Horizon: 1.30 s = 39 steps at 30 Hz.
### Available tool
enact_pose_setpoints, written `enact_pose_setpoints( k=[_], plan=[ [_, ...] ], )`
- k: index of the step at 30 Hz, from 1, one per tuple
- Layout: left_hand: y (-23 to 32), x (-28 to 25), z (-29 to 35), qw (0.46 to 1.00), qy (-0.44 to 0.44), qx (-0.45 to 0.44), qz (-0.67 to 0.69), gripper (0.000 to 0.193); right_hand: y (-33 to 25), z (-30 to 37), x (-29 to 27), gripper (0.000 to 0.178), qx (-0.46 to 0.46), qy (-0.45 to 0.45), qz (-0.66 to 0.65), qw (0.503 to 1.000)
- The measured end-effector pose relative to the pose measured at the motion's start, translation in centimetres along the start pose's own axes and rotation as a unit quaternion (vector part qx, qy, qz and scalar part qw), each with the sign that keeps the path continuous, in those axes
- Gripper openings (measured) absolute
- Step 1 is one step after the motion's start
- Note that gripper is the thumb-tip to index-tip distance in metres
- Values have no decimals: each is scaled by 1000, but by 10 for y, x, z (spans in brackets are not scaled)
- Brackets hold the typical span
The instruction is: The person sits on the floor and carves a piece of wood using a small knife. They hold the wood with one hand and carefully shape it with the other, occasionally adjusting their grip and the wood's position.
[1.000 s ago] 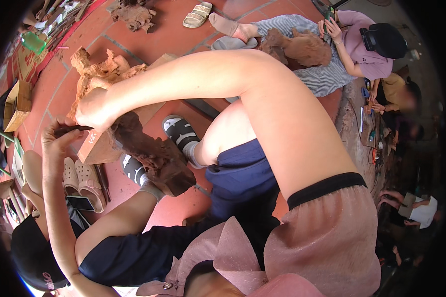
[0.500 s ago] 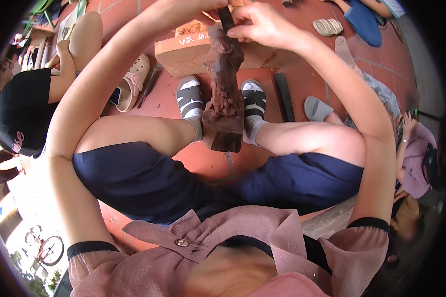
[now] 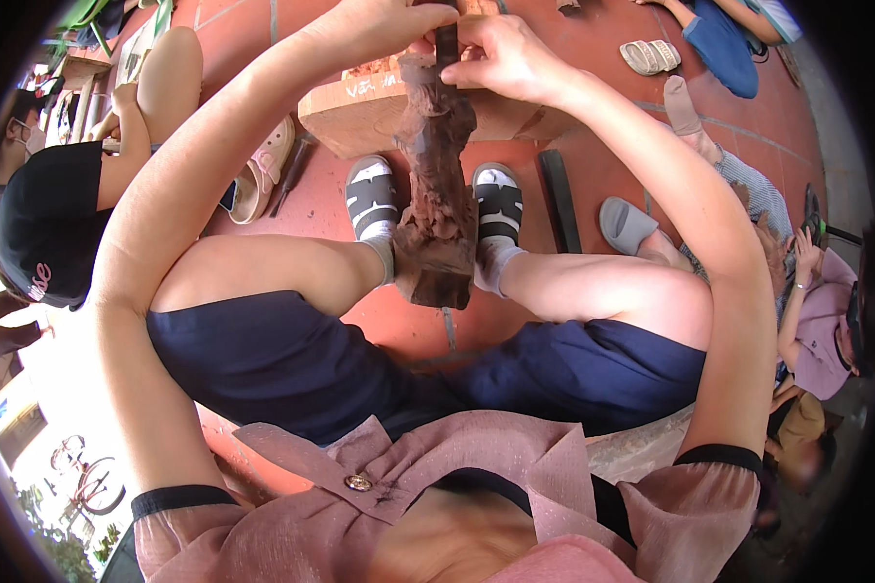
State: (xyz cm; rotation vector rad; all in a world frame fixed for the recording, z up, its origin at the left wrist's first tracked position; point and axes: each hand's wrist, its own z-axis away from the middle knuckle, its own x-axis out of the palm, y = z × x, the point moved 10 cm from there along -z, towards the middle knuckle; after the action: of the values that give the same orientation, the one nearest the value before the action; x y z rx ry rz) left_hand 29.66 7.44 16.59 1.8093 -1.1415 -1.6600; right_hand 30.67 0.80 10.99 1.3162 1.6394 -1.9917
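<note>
A dark brown carved wooden figure [image 3: 433, 185] leans lengthwise between my feet, its squared base toward me and its far end on a wooden block. At that far end is a narrow dark strip [image 3: 446, 44], whose kind I cannot make out. My right hand [image 3: 506, 58] pinches the strip between thumb and fingers. From the other side, my left hand [image 3: 384, 21] has its fingers closed at the strip's upper part, close to the picture's top edge. Part of the left fingers is hidden behind the strip.
The pale wooden block [image 3: 360, 121] lies beyond my feet on red floor tiles. A long dark bar [image 3: 558, 199] is right of my right sandal [image 3: 499, 199]; a thin tool [image 3: 292, 175] lies left, near a beige clog [image 3: 275, 151]. Other people sit close on both sides.
The view has shifted slightly. My left hand's fingers have come further across the top of the dark strip; my right hand keeps its pinch. The carved figure stays between my feet.
</note>
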Motion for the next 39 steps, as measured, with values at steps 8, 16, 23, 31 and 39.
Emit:
enact_pose_setpoints(
  k=[8, 16, 23, 31, 39],
  plan=[
    [-5, 7, -2, 996, -34, -72, 40, 21, 11, -9, -3, 22, 31, 9, -42, 999],
    [-17, 10, -2, 995, -23, -52, 86, 23, 7, -12, 2, 28, 68, -55, -2, 996],
    [-17, 9, 1, 990, -38, -79, 108, 26, 12, -8, 2, 31, 103, -49, 29, 993],
    [6, 7, 7, 994, -25, -88, 64, 19, 5, -3, -2, 30, 48, -24, 38, 998],
    [25, 2, 5, 999, -17, -16, 25, 17, 13, 2, 2, 31, -11, 26, -24, 999]
  ],
)
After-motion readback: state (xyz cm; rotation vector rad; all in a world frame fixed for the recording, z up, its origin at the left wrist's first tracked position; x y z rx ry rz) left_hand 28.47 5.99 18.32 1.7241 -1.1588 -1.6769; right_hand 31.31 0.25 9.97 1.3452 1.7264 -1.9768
